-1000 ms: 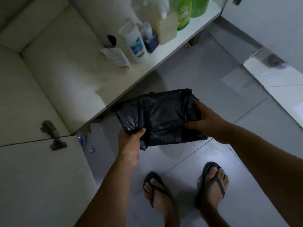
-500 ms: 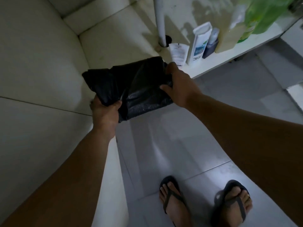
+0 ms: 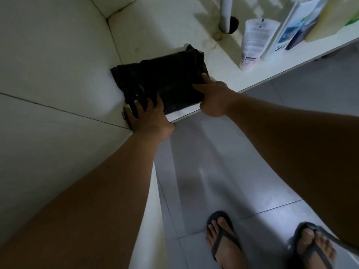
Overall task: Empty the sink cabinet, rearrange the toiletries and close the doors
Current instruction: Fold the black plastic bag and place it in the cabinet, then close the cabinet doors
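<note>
The left hand (image 3: 148, 115) is laid flat, fingers spread, on the near left corner of a folded black plastic bag (image 3: 165, 82); nothing is gripped, and the outer fingers lie against the white side wall (image 3: 58, 61) of the cabinet. The right hand (image 3: 214, 99) is placed at the bag's right edge, with straight fingers pressed on the plastic and no curl round it. The bag is seen lying on the white cabinet floor (image 3: 174, 30), pushed into the left corner, touching the side wall and close to the front edge.

Further in, a grey vertical drain pipe (image 3: 225, 14) is seen passing down through a dark hole in the cabinet floor. To the right of it, well apart from the bag, toiletries are grouped: a white squeeze tube (image 3: 254, 43) standing on its cap, a tall white bottle with a blue label (image 3: 287, 32) just beside it, a dark blue container (image 3: 303, 33) partly hidden behind that bottle, and a pale yellow bottle (image 3: 334, 16) at the frame edge.

Below the cabinet, a grey tiled floor (image 3: 223, 152) is visible, with two feet in dark flip-flops (image 3: 223, 237).
</note>
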